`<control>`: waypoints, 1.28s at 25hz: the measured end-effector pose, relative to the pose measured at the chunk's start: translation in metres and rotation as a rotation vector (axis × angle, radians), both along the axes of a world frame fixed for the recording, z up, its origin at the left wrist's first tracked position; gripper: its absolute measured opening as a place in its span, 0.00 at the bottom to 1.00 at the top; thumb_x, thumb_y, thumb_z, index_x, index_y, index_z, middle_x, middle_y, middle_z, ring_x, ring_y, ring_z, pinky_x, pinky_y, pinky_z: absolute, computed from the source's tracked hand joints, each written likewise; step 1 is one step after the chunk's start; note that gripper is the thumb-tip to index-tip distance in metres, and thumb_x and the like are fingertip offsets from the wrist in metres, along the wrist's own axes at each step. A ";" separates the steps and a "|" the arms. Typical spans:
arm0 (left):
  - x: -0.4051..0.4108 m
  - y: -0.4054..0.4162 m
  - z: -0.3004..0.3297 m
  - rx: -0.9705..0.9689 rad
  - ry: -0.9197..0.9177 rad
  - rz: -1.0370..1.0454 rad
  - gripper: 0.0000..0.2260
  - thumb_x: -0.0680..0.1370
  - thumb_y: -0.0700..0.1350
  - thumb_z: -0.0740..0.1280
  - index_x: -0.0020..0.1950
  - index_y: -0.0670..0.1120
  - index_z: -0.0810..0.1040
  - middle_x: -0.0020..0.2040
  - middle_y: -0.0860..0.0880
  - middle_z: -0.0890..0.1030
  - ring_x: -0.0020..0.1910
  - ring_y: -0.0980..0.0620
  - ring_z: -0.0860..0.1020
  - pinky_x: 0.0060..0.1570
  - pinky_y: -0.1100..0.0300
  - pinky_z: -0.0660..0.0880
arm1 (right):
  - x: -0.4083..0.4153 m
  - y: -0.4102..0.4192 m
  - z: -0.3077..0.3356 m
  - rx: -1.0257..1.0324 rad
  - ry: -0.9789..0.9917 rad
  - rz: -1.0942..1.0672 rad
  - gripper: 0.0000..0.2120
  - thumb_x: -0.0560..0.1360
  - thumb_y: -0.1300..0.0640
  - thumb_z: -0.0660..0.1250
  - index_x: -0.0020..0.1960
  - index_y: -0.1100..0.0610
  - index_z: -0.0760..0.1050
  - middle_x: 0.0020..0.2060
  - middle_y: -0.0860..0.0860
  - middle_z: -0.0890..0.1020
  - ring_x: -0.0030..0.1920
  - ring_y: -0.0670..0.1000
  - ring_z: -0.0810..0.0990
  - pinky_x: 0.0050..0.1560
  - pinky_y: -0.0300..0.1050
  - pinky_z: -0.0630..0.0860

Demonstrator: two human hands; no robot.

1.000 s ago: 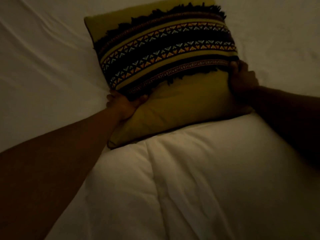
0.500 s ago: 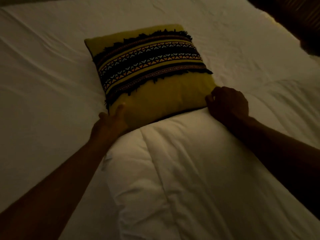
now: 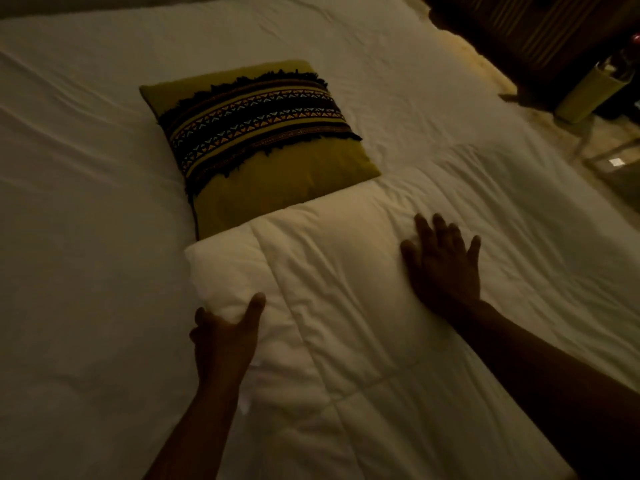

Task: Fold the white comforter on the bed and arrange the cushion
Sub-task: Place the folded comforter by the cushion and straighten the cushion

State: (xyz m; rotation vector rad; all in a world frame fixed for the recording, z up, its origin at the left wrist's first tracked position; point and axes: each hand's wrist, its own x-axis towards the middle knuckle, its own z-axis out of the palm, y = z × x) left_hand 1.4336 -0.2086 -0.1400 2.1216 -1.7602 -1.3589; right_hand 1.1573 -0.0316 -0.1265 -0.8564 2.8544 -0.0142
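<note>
Item count: we recorded one cushion (image 3: pixel 259 143), one white comforter (image 3: pixel 363 323), one bed (image 3: pixel 69 237) and two hands.

Cushion: olive-yellow with a dark patterned band, it lay flat on the sheet at 12 o'clock from the hands, its near edge touching the folded comforter's far edge. Neither hand touched it.

Comforter: folded, it ran from centre frame toward 5 o'clock.

Left hand (image 3: pixel 225 341): at 6 o'clock, at the comforter's left edge, thumb raised against the fabric; we could not tell whether the curled fingers gripped it.

Right hand (image 3: pixel 443 265): at 3 o'clock from the left, fingers spread, palm flat on the comforter's top.
</note>
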 end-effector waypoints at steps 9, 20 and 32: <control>0.002 0.013 -0.027 -0.057 -0.019 0.035 0.40 0.73 0.65 0.67 0.71 0.36 0.61 0.67 0.31 0.71 0.64 0.32 0.72 0.62 0.45 0.69 | -0.072 0.077 -0.010 0.082 0.026 0.139 0.29 0.77 0.30 0.39 0.76 0.32 0.38 0.80 0.48 0.45 0.80 0.56 0.44 0.76 0.63 0.36; -0.052 0.087 -0.033 -0.045 -0.355 0.266 0.63 0.60 0.83 0.53 0.80 0.41 0.42 0.78 0.32 0.52 0.75 0.30 0.55 0.74 0.35 0.52 | -0.242 0.153 -0.011 0.026 0.081 0.119 0.36 0.76 0.28 0.43 0.79 0.39 0.38 0.80 0.50 0.39 0.79 0.57 0.37 0.75 0.66 0.35; -0.036 0.104 -0.053 0.304 -0.152 0.405 0.68 0.48 0.85 0.62 0.76 0.41 0.63 0.69 0.36 0.73 0.61 0.36 0.75 0.64 0.41 0.72 | -0.262 0.141 -0.045 -0.143 -0.665 -0.454 0.60 0.61 0.18 0.59 0.78 0.59 0.54 0.74 0.63 0.65 0.71 0.65 0.68 0.70 0.57 0.66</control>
